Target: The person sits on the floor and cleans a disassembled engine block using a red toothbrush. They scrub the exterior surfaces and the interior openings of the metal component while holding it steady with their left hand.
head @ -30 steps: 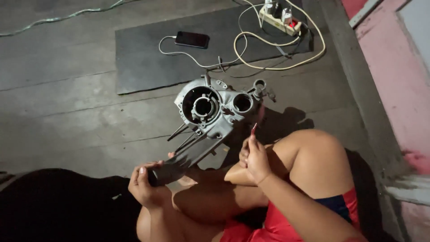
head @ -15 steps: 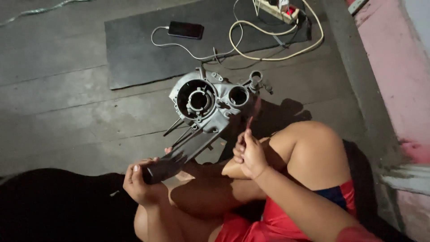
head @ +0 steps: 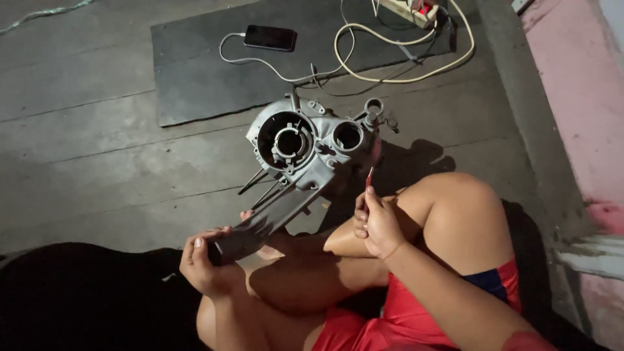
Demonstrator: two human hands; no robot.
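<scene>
1. While the left hand (head: 208, 263) is wrapped shut around the dark lower end of the grey metal engine casing (head: 305, 146), the casting stands tilted away from the person, its far end on or just above the wooden floor (head: 97, 156); contact with the boards cannot be told.
2. Right hand (head: 377, 224) is pinched closed on a thin red-handled tool (head: 369, 177), tip pointing up toward the casing's right side, near the smaller round bore. Whether the tip touches metal cannot be told.
3. Risk: single-handed support at the narrow end. The heavy, wide end is far from the grip, so a loosened hold would likely let the casting swing or drop onto the boards or the bare leg (head: 455, 221) just beside it.
4. Risk: tool slip. Thin shaft, fingertip hold only; if it skids off an edge, it may jab the left forearm or the knee, both close by.
5. Risk: thin rods (head: 263, 188) project from the casing's underside toward the lap; a tilt could catch them on skin or bend them.
6. Risk: cream cable (head: 390, 65) loops on the dark mat (head: 195, 78) just behind the casing, with a phone (head: 270, 38) and power strip (head: 413, 10) beyond. A forward tip could land on or snag the cable.
7. Light is low; fine detail at the tool tip is not readable.
</scene>
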